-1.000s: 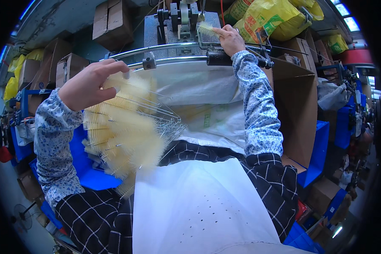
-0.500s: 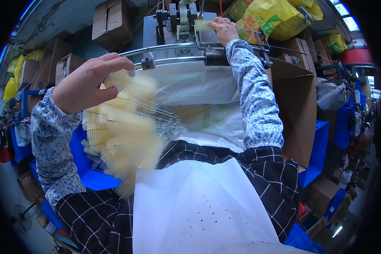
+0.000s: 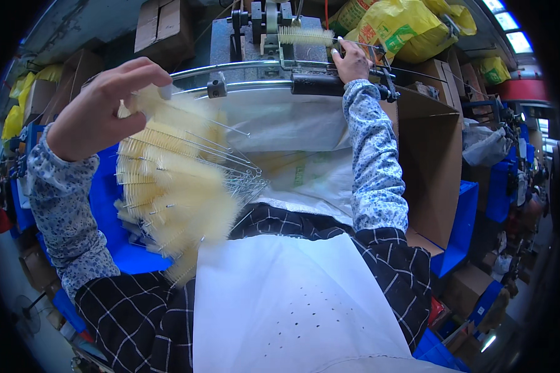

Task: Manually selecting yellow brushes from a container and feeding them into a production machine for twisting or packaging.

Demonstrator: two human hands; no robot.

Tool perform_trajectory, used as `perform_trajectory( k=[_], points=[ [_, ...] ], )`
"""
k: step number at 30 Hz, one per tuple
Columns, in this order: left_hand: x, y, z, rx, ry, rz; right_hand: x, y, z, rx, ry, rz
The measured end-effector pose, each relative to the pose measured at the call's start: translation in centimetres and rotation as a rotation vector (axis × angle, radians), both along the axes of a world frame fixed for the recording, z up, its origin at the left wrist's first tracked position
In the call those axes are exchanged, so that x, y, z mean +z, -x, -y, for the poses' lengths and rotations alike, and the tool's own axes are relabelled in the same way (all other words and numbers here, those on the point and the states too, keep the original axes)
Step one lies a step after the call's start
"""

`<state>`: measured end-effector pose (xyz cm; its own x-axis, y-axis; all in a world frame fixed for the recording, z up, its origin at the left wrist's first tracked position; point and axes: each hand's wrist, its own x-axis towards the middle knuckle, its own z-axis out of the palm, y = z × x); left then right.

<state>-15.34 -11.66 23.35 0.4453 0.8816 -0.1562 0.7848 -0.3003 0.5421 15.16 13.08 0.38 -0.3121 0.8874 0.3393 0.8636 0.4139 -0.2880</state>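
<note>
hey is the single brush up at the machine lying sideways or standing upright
Lying sideways: the pale brush stretches across at the machine, its bristled length extending left from near the right hand.

Up top, the bench machine [image 3: 257,26] is cut off by the upper edge, its pale wheel [image 3: 271,18] sliced with it! The left hand [image 3: 106,110] covers part of the uppermost bristles, and the bundle of yellow brushes [image 3: 183,186] hides much of the left blue bin [image 3: 140,257]. Whether the right hand [image 3: 353,63] touches the single brush [image 3: 305,36] is hard to call. The white apron [image 3: 280,298] spills past the lower edge; far right, clutter [image 3: 529,205] blurs into murk.
</note>
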Motion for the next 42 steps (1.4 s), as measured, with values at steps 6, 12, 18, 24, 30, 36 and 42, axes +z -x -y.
perform_trajectory(
  k=[6,12,18,24,30,36,42],
  points=[
    [1.0,2.7,1.8,0.057,-0.105,0.059,0.2,2.4,1.3,-0.016,0.043,0.019],
    [1.6,3.1,2.3,0.081,-0.169,0.073,1.5,6.3,3.4,-0.021,0.04,0.046],
    [1.1,0.8,0.0,0.012,-0.098,0.096,1.4,11.3,5.6,-0.02,0.096,0.102],
    [1.3,0.1,-0.3,-0.011,-0.046,0.081,2.3,9.4,5.5,0.007,0.11,0.093],
    [0.5,2.6,1.0,0.01,-0.138,0.129,0.4,2.0,1.4,-0.019,0.045,0.049],
    [-1.0,4.3,0.3,0.01,-0.145,0.286,1.2,-2.7,-3.6,0.06,0.057,-0.005],
    [-2.4,3.0,-3.0,-0.137,0.05,0.418,1.6,-5.8,-6.0,0.148,-0.16,0.407]
  ],
)
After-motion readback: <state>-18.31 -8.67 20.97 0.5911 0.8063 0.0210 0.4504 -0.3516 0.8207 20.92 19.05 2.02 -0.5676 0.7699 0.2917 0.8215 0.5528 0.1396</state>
